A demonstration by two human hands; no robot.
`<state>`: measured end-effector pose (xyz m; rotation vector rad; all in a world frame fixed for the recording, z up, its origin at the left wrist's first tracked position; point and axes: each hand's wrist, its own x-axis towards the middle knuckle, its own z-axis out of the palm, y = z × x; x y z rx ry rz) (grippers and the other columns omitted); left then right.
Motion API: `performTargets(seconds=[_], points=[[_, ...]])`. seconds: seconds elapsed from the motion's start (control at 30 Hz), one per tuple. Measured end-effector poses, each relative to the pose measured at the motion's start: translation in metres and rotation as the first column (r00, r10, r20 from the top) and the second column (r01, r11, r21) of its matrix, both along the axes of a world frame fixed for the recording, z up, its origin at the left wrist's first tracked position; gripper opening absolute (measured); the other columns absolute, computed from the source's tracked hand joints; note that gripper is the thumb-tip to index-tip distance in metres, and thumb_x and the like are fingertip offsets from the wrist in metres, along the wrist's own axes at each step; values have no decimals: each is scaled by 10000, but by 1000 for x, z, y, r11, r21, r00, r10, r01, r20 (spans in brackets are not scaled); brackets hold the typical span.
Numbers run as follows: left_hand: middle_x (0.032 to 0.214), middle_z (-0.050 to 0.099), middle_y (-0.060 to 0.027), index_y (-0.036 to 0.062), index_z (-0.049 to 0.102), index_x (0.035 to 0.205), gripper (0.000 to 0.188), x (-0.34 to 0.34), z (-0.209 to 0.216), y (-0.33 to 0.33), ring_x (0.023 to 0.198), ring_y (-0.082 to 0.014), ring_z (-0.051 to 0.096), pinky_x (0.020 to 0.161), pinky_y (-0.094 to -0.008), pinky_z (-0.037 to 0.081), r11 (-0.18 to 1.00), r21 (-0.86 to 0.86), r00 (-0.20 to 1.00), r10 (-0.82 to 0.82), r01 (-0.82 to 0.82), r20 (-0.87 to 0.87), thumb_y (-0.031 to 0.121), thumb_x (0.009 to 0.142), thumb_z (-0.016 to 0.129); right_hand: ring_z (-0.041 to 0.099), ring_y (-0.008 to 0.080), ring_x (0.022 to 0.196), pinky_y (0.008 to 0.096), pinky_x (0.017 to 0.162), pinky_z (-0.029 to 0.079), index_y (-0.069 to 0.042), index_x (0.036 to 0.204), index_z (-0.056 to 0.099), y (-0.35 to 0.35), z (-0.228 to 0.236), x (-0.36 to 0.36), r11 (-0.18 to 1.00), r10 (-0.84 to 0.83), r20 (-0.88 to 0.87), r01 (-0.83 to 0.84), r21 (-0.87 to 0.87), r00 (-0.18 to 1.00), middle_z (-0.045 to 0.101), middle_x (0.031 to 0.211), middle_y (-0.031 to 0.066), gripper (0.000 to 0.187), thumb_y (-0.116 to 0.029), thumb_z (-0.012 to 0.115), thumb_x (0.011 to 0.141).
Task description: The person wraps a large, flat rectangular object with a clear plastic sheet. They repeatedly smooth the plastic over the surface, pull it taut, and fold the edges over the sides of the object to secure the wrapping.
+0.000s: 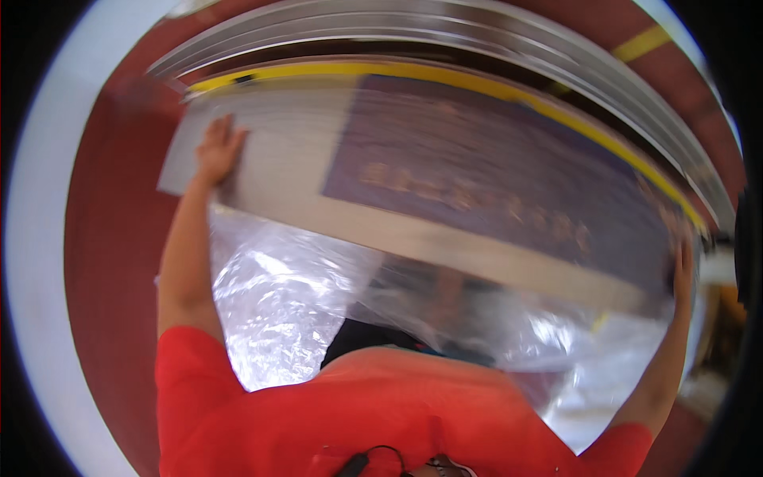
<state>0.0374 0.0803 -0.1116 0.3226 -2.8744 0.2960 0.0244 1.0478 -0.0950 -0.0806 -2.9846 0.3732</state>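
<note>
A long beige board [290, 151] lies across in front of me, with a dark grey-purple sheet [485, 163] on its middle and right part. My left hand [219, 151] rests flat on the board's left end, fingers spread, holding nothing. At the far right, my right hand [681, 258] is at the right end of the dark sheet; its fingers look stretched out, though blurred. Clear, shiny plastic film [278, 290] hangs or lies along the near side, between the board and my body. Whether the film reaches over the board is hard to see.
A yellow strip [294, 70] runs along the board's far edge. Beyond it stand long grey metal rails [413, 20]. Red floor [119, 207] shows on the left, with a pale wall or border outside it. Brownish items [719, 326] sit at the right, blurred.
</note>
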Motion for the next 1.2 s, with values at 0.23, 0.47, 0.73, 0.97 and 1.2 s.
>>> performTargets(seconds=[0.23,0.47,0.73,0.97,1.2], points=[[1322,223,-128,72,234,1278,461,-25,31,112,1218,-283,209,975,-404,166,772,-37,768,-635,635,-82,252,866,336,399,281,1084,338,906,294,-44,1120,448,83,-3,205,874,-486,-62,482,-68,872,447,1151,149,439,-350,266,862],[1330,207,-122,59,213,1284,476,40,35,276,1239,-269,154,997,-358,108,489,219,494,-869,844,36,302,877,258,486,324,972,367,870,334,23,879,593,67,-136,589,739,-583,794,519,429,174,542,984,201,655,-586,404,725],[1332,199,-117,40,212,1278,439,26,42,251,1240,-237,155,1004,-319,95,524,237,507,-851,818,133,232,887,259,203,299,1215,452,890,342,-73,1274,185,-79,-204,588,633,-711,674,598,492,198,160,1343,75,564,-146,403,759],[1310,243,-127,40,257,1261,428,-5,56,239,1231,-225,185,1000,-302,134,617,-12,580,-733,787,354,247,889,294,579,212,858,321,697,471,-87,877,619,-66,-212,635,421,-815,578,650,633,-34,599,909,92,235,-128,405,787],[1291,292,-97,104,394,1200,382,18,91,353,1205,-237,250,987,-370,183,368,-336,473,-820,867,323,274,859,386,519,342,691,418,652,410,-23,653,533,-14,-116,529,899,-437,350,385,209,829,548,696,176,204,-182,440,742]])
